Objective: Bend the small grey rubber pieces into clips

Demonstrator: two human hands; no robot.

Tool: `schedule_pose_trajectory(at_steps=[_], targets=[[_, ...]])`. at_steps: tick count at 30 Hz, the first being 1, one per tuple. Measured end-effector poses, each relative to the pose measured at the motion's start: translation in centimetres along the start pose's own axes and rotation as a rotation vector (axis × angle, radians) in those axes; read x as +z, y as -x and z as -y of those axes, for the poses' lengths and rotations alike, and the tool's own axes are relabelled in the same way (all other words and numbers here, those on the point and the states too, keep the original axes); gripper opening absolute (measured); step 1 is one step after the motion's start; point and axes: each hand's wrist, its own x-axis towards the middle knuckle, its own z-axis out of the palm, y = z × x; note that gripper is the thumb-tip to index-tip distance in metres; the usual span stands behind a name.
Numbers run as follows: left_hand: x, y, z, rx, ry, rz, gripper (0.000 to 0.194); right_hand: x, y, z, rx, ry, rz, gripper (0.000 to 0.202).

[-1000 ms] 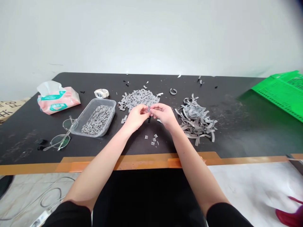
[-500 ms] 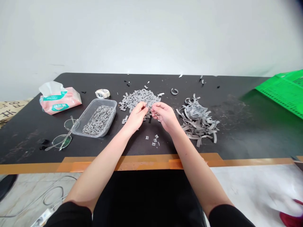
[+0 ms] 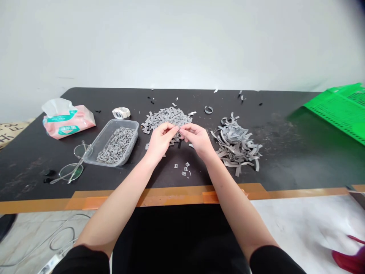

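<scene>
In the middle of the head view, my left hand (image 3: pixel 162 140) and my right hand (image 3: pixel 197 137) meet fingertip to fingertip. Both are closed in a pinch; whatever lies between the fingers is too small and covered to make out. Just behind them spreads a heap of small flat grey pieces (image 3: pixel 168 115), partly hidden by the hands. Several small grey pieces with slots (image 3: pixel 185 169) lie on the table nearer to me. A clear plastic tub (image 3: pixel 135 125) to the left holds many tiny grey parts (image 3: pixel 116 146).
Right of my hands is a tangle of curled grey strips (image 3: pixel 236 140). Eyeglasses (image 3: pixel 71 172) lie against the tub. A tissue pack (image 3: pixel 68 121), a white tape roll (image 3: pixel 121 112) and a green basket (image 3: pixel 339 106) stand around. Orange tape (image 3: pixel 173 196) runs along the table's front edge.
My fingertips have come closer together, and the left hand has turned slightly. The whole view has shifted a little; the objects on the table appear unmoved.
</scene>
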Motion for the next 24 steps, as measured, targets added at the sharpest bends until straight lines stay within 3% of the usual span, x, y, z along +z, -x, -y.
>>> schedule_pose_trajectory(at_steps=[3, 6, 9, 12, 17, 24], targets=[[-0.01, 0.15, -0.17, 0.025, -0.081, -0.001, 0.022, 0.02, 0.06, -0.07, 0.019, -0.030, -0.003, 0.031], [0.10, 0.33, -0.18, 0.092, -0.153, -0.029, 0.011, -0.03, 0.21, 0.13, 0.047, -0.086, 0.006, 0.034], [0.07, 0.42, -0.07, 0.206, -0.259, -0.040, 0.027, -0.15, 0.31, 0.45, 0.062, -0.140, 0.022, 0.033], [-0.02, 0.45, 0.01, 0.303, -0.382, -0.052, 0.025, -0.20, 0.35, 0.63, 0.068, -0.179, 0.043, 0.031], [0.27, 0.50, 0.06, 0.195, -0.315, -0.019, 0.021, 0.16, 0.46, 0.55, 0.060, -0.221, 0.029, 0.030], [0.51, 0.48, 0.60, 0.226, -0.374, 0.023, 0.027, 0.24, 0.46, 0.35, 0.124, -0.245, 0.022, 0.031]])
